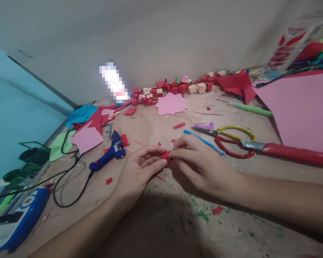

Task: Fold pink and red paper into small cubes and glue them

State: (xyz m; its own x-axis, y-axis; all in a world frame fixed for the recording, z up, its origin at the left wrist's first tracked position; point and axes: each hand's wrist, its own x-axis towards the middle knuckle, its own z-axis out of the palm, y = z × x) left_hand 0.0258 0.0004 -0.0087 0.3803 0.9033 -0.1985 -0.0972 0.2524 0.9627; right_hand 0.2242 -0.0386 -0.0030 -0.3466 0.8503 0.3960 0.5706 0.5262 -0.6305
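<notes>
Both my hands meet at the middle of the worktable, pinching a small red foam piece between them. My left hand holds it with thumb and forefinger from the left. From the right, my right hand presses its fingertips on the same piece. A blue stick lies just behind my right hand. Most of the red piece is hidden by my fingers.
Scissors with yellow and red handles and a red-handled knife lie to the right. A blue glue gun with a black cord sits left. Pink star cutouts, foam cubes and a large pink sheet lie behind.
</notes>
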